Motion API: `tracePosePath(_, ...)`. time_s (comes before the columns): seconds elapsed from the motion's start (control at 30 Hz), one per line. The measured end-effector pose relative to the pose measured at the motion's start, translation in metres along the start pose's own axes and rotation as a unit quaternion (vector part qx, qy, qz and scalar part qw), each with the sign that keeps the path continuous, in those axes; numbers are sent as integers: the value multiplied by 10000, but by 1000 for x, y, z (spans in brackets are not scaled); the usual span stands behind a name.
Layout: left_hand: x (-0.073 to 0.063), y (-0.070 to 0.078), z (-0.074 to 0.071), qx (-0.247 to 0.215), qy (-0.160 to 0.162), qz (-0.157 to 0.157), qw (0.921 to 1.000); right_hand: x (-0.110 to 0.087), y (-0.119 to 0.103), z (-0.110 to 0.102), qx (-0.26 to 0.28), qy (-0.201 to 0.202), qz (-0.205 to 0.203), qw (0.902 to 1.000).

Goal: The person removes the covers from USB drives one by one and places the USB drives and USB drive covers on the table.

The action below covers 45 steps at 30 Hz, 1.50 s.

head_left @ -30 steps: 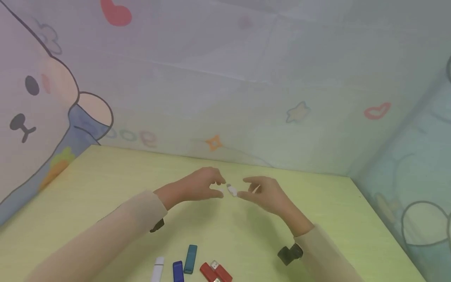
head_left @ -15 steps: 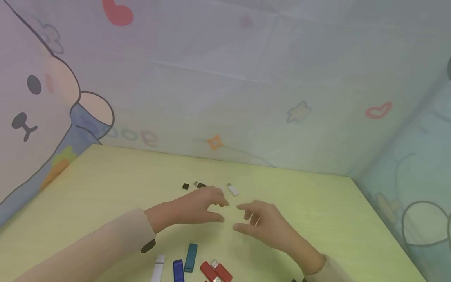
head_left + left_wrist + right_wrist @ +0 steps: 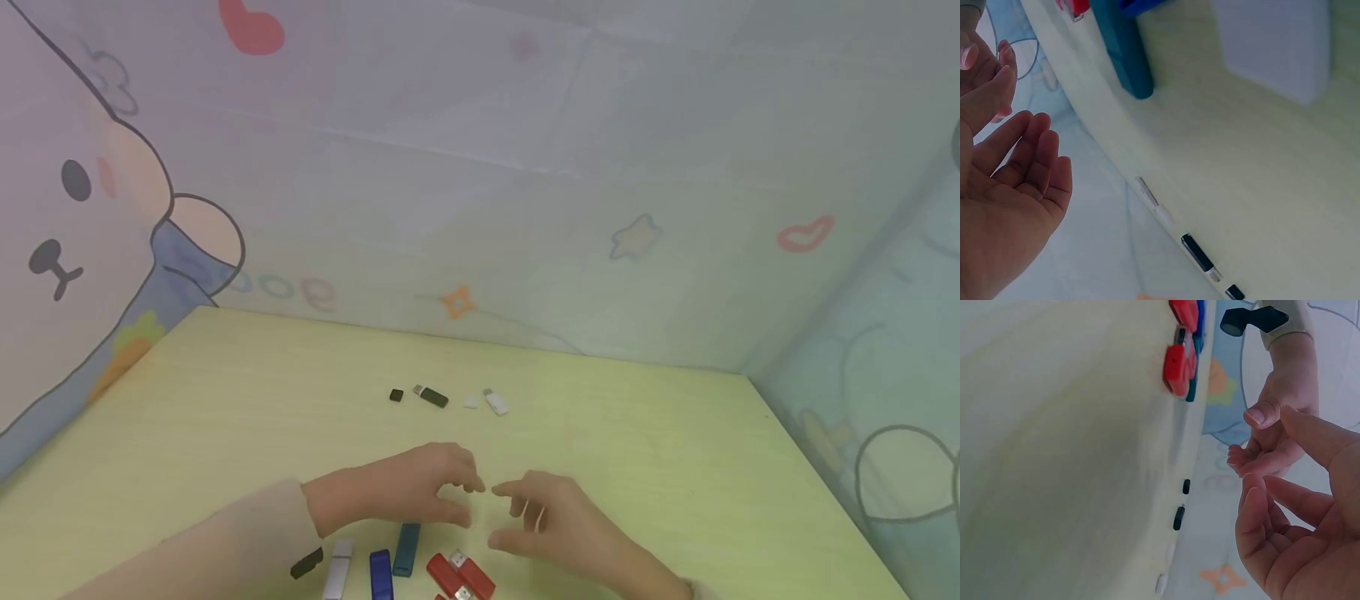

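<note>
Both hands hover over the table, holding nothing, their fingers loosely bent and fingertips facing each other. In the head view my left hand (image 3: 420, 487) is just beyond a teal USB stick (image 3: 407, 554), overlapping its far end. My right hand (image 3: 566, 529) hangs to the right of two red USB sticks (image 3: 477, 577) with bare metal plugs. The left wrist view shows the left hand (image 3: 1019, 200) with its palm and fingers bare. A blue USB stick (image 3: 381, 575) and a white one (image 3: 339, 571) lie to the left of the teal one.
Farther back lie a black USB stick (image 3: 433, 397) with its small black cap (image 3: 396, 396) apart, and a white USB stick (image 3: 497, 403) beside a white cap (image 3: 470, 402). The pale yellow table (image 3: 637, 433) ends at a printed cloth backdrop (image 3: 450, 208).
Both hands have drawn back toward the near side from the white USB stick, uncovering the black stick, the black cap and the white cap. The white stick stays on the table.
</note>
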State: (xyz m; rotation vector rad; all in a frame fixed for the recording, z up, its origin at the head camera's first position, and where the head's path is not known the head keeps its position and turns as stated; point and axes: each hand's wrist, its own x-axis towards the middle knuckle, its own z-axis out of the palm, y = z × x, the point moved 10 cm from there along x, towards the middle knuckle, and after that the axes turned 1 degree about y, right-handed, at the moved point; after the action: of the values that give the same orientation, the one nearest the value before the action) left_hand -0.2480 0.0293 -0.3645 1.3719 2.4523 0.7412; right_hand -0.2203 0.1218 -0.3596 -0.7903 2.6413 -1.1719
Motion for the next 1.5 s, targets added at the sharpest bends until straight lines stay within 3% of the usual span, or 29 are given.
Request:
tracePosePath(0.13,-1,-2,9,2,-148,-74,9999,-1,2,12,181,-274,41,9995)
tracePosePath(0.33,-2,-5,18,-69,-340,-184,9992,-4,9,29,308,-657,440,9964)
tracePosePath(0.67,-4,-8,31,-210,-519,-380,9977,-4,16,42,331,-840,433,9950)
tracePosePath(1.07,-2,-11,38,-265,-665,-312,9969,-6,22,52,590,-1210,1002,9858)
tracePosePath(1.27,-2,-7,39,-267,-673,-152,9973,0,18,56,433,-1271,726,9883)
tracePosePath(1.5,-1,-7,40,-164,-662,-132,9976,3,21,58,198,-1298,768,9884)
